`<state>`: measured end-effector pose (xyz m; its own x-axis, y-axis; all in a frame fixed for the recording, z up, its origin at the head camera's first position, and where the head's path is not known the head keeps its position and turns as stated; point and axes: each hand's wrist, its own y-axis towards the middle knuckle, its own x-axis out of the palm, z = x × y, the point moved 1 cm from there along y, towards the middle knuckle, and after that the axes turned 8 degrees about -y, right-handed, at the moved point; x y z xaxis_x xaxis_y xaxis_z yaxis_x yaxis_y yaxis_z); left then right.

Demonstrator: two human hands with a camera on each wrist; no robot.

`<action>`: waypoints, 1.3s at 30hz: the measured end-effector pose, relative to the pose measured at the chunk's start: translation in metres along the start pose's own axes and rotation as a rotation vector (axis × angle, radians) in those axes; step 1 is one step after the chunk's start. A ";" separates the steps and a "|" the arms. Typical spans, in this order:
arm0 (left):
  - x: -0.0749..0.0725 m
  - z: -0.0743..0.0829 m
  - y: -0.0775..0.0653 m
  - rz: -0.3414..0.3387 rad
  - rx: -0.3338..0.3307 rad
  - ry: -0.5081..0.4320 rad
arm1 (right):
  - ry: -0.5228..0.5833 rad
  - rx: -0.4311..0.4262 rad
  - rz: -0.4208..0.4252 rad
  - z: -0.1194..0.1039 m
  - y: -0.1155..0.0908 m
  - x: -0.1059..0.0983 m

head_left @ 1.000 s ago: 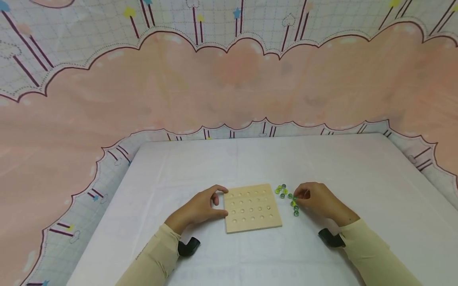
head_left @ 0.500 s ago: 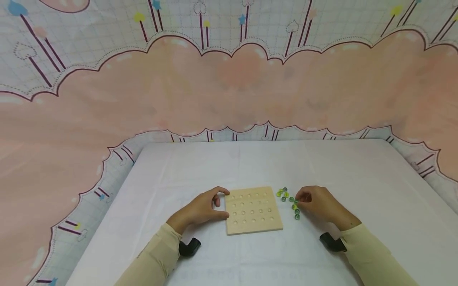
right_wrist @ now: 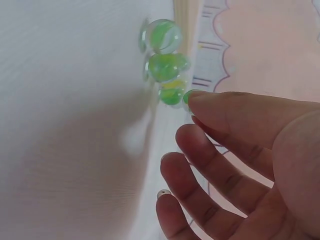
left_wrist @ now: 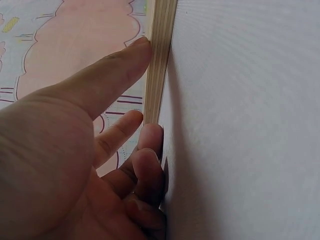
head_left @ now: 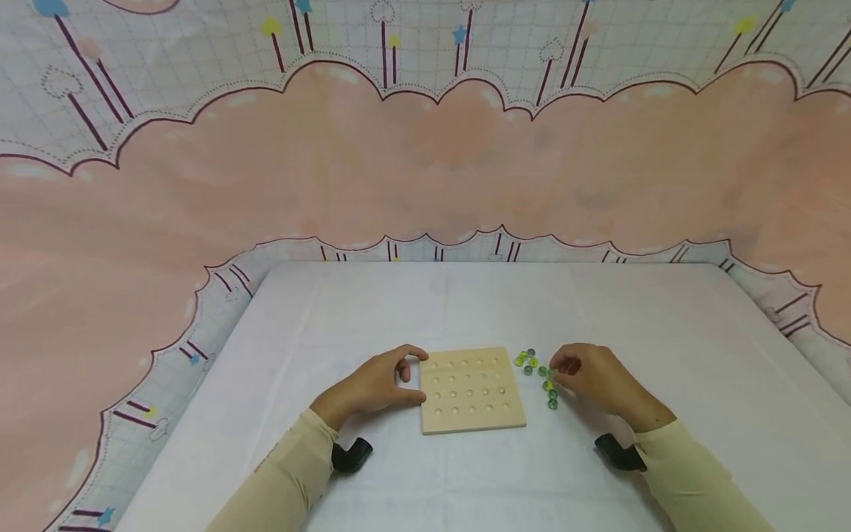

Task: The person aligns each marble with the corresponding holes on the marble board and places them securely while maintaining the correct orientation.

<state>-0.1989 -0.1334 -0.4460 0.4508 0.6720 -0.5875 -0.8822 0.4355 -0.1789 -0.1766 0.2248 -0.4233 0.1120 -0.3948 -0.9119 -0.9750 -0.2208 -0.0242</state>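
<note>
A pale wooden board [head_left: 465, 425] with rows of round hollows lies flat on the table. One hollow near its right side has a glassy glint [head_left: 501, 391]. My left hand [head_left: 372, 383] touches the board's left edge, thumb straight and index finger at the far corner; its other fingers fold loosely in the left wrist view. To the right of the board, my right hand [head_left: 594, 378] pinches a green glass marble [right_wrist: 187, 100] between thumb and index finger. Beside those fingertips, several green and yellow marbles [right_wrist: 164, 67] rest in a short line.
A small cluster of marbles [head_left: 528, 362] lies by the board's far right corner. White cloth covers the table [head_left: 372, 310], and a patterned curtain [head_left: 425, 162] hangs behind it. Black wrist-worn devices [head_left: 620, 452] sit under both wrists.
The head view has shifted slightly. Both hands keep nearly the same places, the left at the board's edge and the right at the marbles.
</note>
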 end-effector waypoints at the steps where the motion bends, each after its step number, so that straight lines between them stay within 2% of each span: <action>1: 0.000 0.000 0.000 0.000 -0.001 0.000 | -0.003 -0.008 0.008 -0.001 -0.001 -0.001; 9: 0.001 0.000 0.000 0.008 0.006 -0.009 | -0.008 -0.027 0.017 -0.007 -0.002 -0.004; 19: -0.001 0.003 0.000 0.002 -0.003 -0.008 | 0.014 0.001 -0.002 -0.019 -0.004 -0.004; 28: -0.001 0.003 -0.001 -0.004 0.003 -0.012 | 0.018 -0.083 0.044 -0.032 -0.010 -0.005; 39: -0.002 0.003 0.000 -0.006 0.000 -0.011 | 0.025 -0.121 0.041 -0.042 -0.013 -0.004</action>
<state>-0.1989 -0.1327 -0.4426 0.4577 0.6761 -0.5774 -0.8795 0.4395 -0.1826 -0.1558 0.1915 -0.4024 0.0785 -0.4277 -0.9005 -0.9487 -0.3095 0.0643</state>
